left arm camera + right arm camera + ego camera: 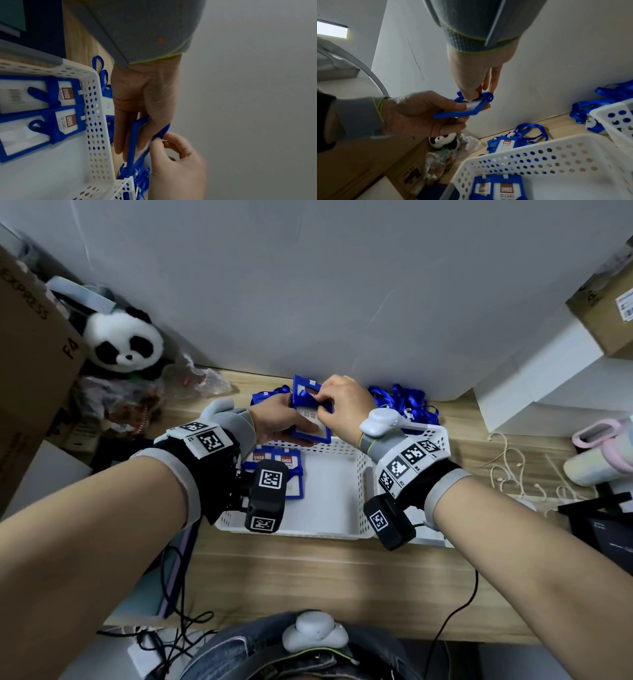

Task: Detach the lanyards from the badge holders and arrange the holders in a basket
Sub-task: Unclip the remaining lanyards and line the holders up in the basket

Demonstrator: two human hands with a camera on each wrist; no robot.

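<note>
My left hand [291,422] grips a blue badge holder [308,419] with a white card, raised over the far rim of the white basket [329,529]. My right hand [329,402] pinches the blue lanyard ribbon [488,96] looped at the holder's top end. In the left wrist view the holder [135,135] shows edge-on between thumb and fingers, the ribbon [163,131] running to the right fingertips [159,140]. Two blue holders [274,470] lie flat in the basket's far left corner. More holders with lanyards [505,143] lie on the table behind the basket.
A pile of loose blue lanyards [404,402] lies by the wall at right, beside a second white basket [428,440]. A panda plush [123,344], plastic bags and a cardboard box [30,354] crowd the left. A pink-handled cup [599,453] and cords [513,470] lie right.
</note>
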